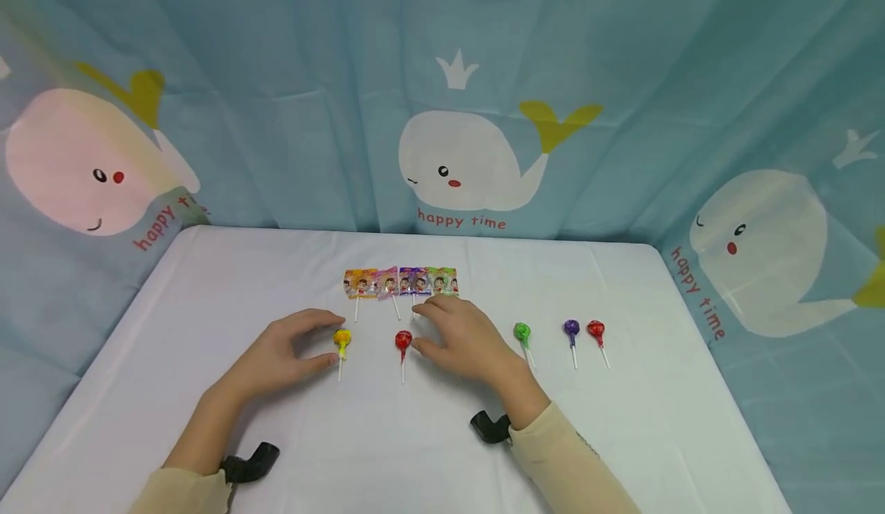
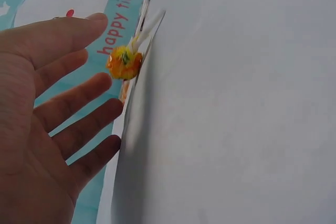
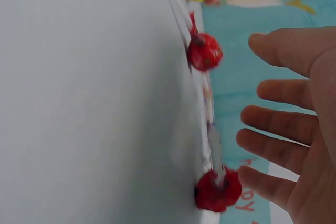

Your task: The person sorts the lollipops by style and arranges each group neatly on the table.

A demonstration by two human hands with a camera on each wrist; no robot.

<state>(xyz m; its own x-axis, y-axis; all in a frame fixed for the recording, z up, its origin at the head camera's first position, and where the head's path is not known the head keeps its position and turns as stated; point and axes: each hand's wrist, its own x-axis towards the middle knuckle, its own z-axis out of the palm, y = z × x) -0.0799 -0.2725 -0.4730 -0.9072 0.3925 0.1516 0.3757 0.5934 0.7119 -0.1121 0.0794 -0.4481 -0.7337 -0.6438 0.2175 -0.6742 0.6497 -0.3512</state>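
nearest to me i see two cream sleeves [image 1: 560, 452] and a black wrist mount [image 1: 250, 462] on each forearm, all over a white table [image 1: 691, 422]. my left hand [image 1: 286, 354] lies low over the cloth with its fingers spread and loosely bent, holding nothing; the thumb and forefinger bracket the yellow lollipop [image 1: 342, 339] without clearly touching it. the left wrist view shows the same: straight, parted fingers [image 2: 79, 103] just beside that yellow lollipop [image 2: 124, 62], a gap between them. my right hand [image 1: 465, 339] is also relaxed and empty, fingers spread. the red lollipop [image 1: 403, 340] sits just off its thumb side, stick pointing toward me. in the right wrist view the fingers [image 3: 278, 129] hover near the red lollipop [image 3: 205, 52], apart from it; a second red blob lower in that view is too blurred for me to name.

further right, well apart from the hand, stand a green lollipop [image 1: 522, 333], a purple lollipop [image 1: 571, 329] and another red lollipop [image 1: 596, 331] in a row. beyond the hands lies a row of four flat wrapped lollipops [image 1: 401, 281], touching side by side; my right fingertips reach close to their sticks. behind the table hangs a blue whale-print curtain [image 1: 470, 160] reading "happy time".
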